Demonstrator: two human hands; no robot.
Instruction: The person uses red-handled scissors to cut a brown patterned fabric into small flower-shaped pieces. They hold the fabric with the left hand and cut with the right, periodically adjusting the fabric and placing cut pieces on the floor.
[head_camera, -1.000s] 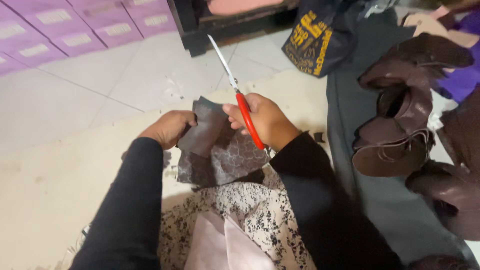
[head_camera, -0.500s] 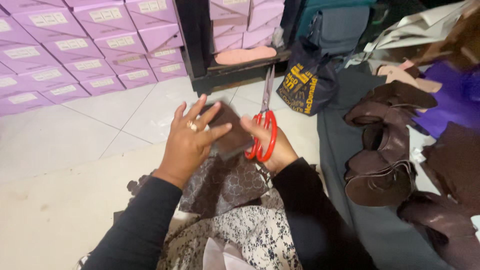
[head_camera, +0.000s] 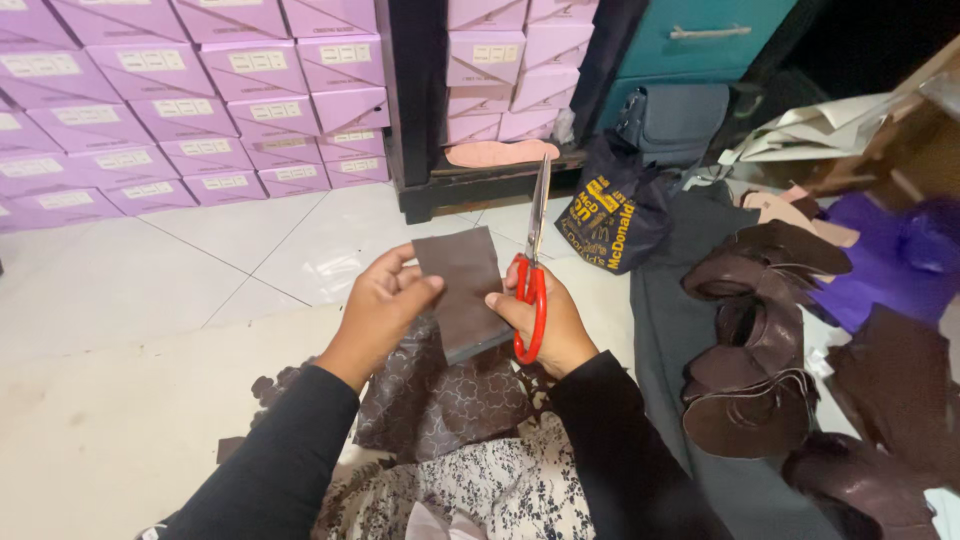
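Note:
A dark brown rectangular piece of leather (head_camera: 462, 290) is held up between both hands above my lap. My left hand (head_camera: 385, 305) pinches its left edge with thumb and fingers. My right hand (head_camera: 545, 320) supports its lower right corner while gripping red-handled scissors (head_camera: 532, 262), whose closed blades point straight up. Below the hands hangs a larger brown patterned piece of leather (head_camera: 440, 400) over my floral-print lap.
Stacked lilac shoe boxes (head_camera: 200, 100) line the back wall beside a dark shelf (head_camera: 470, 185). A dark bag (head_camera: 610, 215) and a grey pouch (head_camera: 670, 120) sit behind. Brown cut shoe uppers (head_camera: 750, 360) pile on a grey cloth at right. White tiles lie at left.
My view tilted up. My left hand went from spread flat over the leather to pinching its left edge, and the piece now stands upright. The scissors swung to vertical.

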